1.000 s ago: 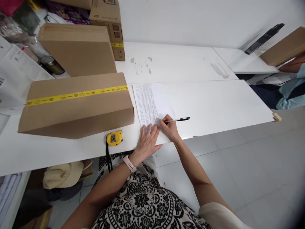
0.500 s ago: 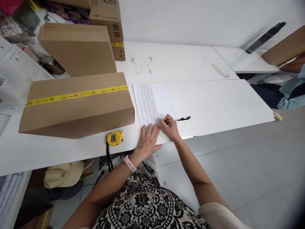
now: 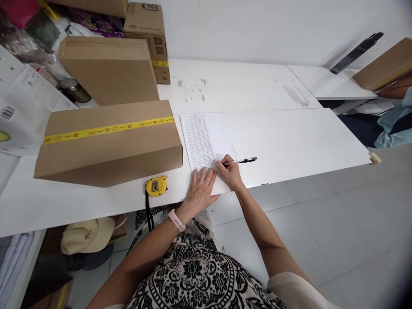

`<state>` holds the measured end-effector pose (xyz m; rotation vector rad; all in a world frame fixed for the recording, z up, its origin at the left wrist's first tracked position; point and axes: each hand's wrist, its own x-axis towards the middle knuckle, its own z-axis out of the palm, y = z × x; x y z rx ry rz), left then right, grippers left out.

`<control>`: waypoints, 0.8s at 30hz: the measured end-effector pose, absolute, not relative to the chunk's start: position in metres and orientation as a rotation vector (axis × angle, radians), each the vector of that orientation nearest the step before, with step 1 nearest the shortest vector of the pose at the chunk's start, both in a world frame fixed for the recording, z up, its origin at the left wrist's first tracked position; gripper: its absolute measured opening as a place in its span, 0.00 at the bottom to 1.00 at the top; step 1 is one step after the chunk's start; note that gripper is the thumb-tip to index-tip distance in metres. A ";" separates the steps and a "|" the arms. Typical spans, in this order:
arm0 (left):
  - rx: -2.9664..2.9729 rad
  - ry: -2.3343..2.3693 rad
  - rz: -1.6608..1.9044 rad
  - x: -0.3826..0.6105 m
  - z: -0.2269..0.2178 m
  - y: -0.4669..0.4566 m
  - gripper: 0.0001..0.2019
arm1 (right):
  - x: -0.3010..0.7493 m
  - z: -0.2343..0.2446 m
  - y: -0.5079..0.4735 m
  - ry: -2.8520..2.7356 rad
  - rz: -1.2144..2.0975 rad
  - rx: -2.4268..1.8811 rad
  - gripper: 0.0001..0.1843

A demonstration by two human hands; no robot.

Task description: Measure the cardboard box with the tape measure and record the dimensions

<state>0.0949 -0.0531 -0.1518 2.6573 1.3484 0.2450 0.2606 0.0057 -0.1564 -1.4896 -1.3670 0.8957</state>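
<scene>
A sheet of paper point(image 3: 201, 137) with columns of small print lies on the white table point(image 3: 283, 141). My left hand point(image 3: 200, 189) rests flat on its lower edge, fingers spread. Pinched in my right hand point(image 3: 229, 174) is a pen point(image 3: 243, 161) with a clear barrel and a black end, its tip side toward the printed columns. My fingers hide the pen's point, and the writing under it is too small to read. Left of my left hand sits a yellow tape measure point(image 3: 156, 186) with a black strap hanging over the table edge.
A taped cardboard box point(image 3: 112, 141) stands left of the paper, with another carton point(image 3: 109, 73) behind it. A cap point(image 3: 86, 236) lies below the table. At far right, a person's sleeve point(image 3: 395, 124) shows beside a cardboard box point(image 3: 386, 66). A dark bottle-like object point(image 3: 357, 52) lies near the wall.
The view has shifted slightly, so the boxes and tape measure appear a little further right. Both hands keep nearly the same place on the paper.
</scene>
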 end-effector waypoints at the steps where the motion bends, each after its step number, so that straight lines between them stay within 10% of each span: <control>1: 2.658 1.347 0.244 0.095 -0.151 -0.053 0.38 | 0.261 -0.156 0.006 -1.365 0.894 -1.489 0.16; 24: 2.649 1.353 0.238 0.095 -0.152 -0.053 0.38 | 0.261 -0.157 0.006 -1.321 0.873 -1.503 0.15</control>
